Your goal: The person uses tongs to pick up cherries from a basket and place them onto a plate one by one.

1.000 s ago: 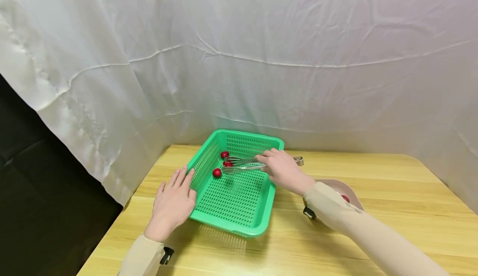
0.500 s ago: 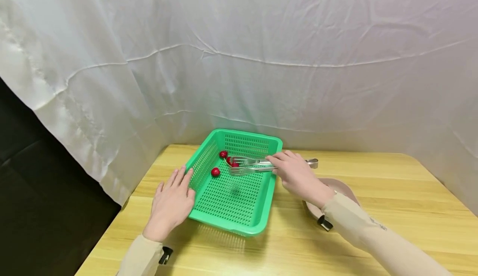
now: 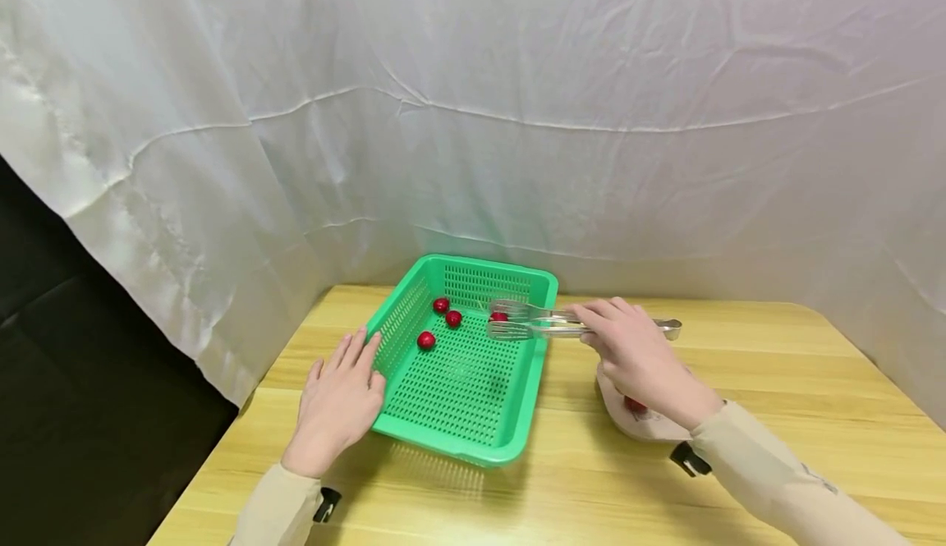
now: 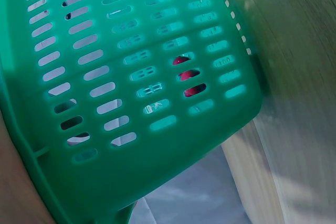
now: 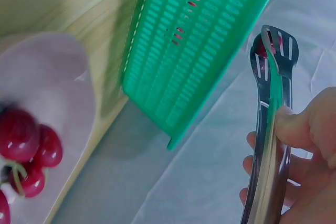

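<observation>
My right hand [image 3: 643, 357] grips metal serving tongs [image 3: 553, 326], whose slotted ends pinch a red cherry [image 3: 499, 316]. In the right wrist view this cherry [image 5: 260, 46] shows between the tong tips, raised above the side of the green basket [image 5: 178, 72]. Fingers of my left hand [image 3: 340, 402] lie straight over the left rim of the basket [image 3: 526, 415]. Inside it, towards the left, are a cherry [image 3: 453, 318] and two others. Through the basket wall, the left wrist view shows red bits of cherry [image 4: 190, 75].
A pinkish plate [image 3: 658, 429] stands right of the basket, partly under my right forearm. Several cherries [image 5: 18, 135] lie on it. The wooden table [image 3: 591, 488] holds everything, and a pale curtain [image 3: 517, 193] hangs behind its back edge.
My right hand has drawn the tongs rightward, lifting a cherry away from the others towards the basket's right rim. My left hand has stayed on the left rim.
</observation>
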The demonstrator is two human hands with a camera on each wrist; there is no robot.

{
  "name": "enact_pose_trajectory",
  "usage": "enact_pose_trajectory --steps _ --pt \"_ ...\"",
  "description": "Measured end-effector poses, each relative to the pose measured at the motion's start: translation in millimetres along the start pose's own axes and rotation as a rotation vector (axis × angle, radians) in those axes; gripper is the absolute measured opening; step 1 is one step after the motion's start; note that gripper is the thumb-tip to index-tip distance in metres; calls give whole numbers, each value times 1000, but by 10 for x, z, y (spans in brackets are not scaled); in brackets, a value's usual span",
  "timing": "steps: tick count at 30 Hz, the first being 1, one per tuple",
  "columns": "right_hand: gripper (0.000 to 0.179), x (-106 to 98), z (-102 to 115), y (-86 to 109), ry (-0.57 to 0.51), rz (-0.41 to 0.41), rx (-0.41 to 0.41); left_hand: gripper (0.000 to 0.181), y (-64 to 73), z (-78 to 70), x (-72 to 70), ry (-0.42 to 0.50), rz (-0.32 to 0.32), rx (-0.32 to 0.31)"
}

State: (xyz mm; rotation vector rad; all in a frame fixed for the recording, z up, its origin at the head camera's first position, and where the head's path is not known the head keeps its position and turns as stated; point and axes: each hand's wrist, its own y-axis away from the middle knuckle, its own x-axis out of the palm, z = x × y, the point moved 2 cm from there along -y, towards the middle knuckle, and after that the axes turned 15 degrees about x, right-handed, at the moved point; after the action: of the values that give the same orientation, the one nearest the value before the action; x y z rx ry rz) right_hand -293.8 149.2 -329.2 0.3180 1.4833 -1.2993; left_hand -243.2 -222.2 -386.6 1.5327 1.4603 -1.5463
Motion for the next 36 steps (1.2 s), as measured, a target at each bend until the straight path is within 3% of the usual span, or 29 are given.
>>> enact_pose_trajectory --steps 9,17,27,36 --pt "52 -243 -173 272 -8 -114 -8 56 5 6 13 -1 4 0" --pt "55 -396 -399 545 29 -140 41 56 3 0 11 -2 -1 1" --pt "50 -414 -734 893 137 -42 150 56 9 -8 11 -6 8 3" --pt "54 -322 -877 1044 151 27 176 56 8 -8 2 -2 2 -1"
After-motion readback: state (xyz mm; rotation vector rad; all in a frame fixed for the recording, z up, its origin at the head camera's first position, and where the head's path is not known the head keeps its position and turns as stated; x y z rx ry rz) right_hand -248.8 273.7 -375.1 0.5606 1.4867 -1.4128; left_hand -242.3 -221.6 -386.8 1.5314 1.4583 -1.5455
